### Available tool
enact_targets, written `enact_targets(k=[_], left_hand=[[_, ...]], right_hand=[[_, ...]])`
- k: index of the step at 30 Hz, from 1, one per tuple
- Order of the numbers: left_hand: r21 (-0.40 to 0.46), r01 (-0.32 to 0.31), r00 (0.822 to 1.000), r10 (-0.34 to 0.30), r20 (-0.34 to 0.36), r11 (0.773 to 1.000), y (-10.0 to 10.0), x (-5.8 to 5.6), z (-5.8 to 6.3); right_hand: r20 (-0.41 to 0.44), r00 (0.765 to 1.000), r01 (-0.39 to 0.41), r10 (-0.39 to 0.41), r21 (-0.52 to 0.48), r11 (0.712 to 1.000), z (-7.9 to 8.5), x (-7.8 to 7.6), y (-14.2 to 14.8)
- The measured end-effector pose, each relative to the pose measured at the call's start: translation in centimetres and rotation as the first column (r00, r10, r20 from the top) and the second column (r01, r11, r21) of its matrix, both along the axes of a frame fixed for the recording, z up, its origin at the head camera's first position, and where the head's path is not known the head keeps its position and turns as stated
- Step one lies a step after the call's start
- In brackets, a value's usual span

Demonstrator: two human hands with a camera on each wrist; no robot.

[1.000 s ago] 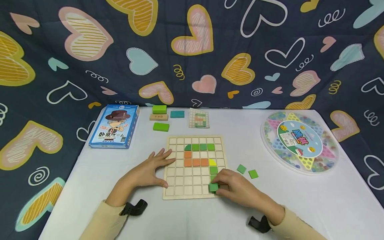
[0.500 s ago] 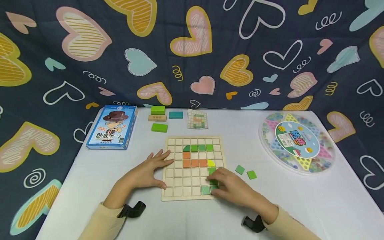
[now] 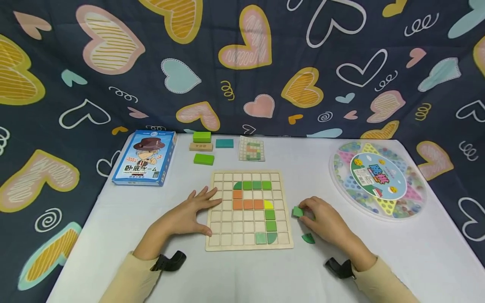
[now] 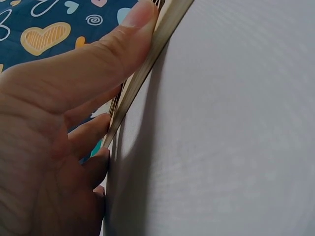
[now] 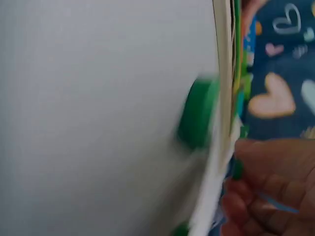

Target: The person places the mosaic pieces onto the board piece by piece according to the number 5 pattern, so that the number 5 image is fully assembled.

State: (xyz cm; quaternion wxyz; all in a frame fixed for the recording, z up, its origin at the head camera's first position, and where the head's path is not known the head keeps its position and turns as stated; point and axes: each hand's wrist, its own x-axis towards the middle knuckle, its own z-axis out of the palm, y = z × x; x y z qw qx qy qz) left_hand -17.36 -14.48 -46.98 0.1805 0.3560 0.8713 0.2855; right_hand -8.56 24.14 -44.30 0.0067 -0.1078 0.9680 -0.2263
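Note:
My left hand (image 3: 191, 214) is spread at the left edge of the wooden grid board (image 3: 227, 227), its fingertips and thumb touching the rim. In the left wrist view the thumb (image 4: 98, 69) lies along that edge. My right hand (image 3: 326, 221) is right of the board and pinches a green square tile (image 3: 297, 211) between thumb and fingers. A dark green quarter-round tile (image 3: 308, 238) lies on the table just below this hand. Set in the grid are green squares (image 3: 270, 214), orange squares (image 3: 248, 204), a yellow piece (image 3: 268, 204) and a green quarter-round piece (image 3: 272, 238).
Behind the board stand a pattern card (image 3: 251, 149), a teal block (image 3: 225, 144), green blocks (image 3: 203, 159) and a wooden block (image 3: 201, 147). A blue game box (image 3: 144, 158) lies at the back left, a round marble game set (image 3: 379, 179) at the right.
My right hand has left the board's lower right corner and moved right to the loose tiles, where it has picked one up. The left hand stays in place.

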Motion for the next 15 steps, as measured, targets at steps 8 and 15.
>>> enact_targets(k=[8, 15], left_hand=[[0.001, -0.011, 1.000, 0.011, 0.009, 1.000, 0.1, 0.0, -0.1], [0.010, -0.010, 1.000, 0.010, 0.014, 1.000, 0.0, 0.0, 0.0]], right_hand=[[-0.009, 0.950, -0.311, 0.312, -0.118, 0.943, 0.5, 1.3, -7.0], [0.012, 0.919, -0.395, 0.395, -0.016, 0.919, -0.6, 0.7, -10.2]])
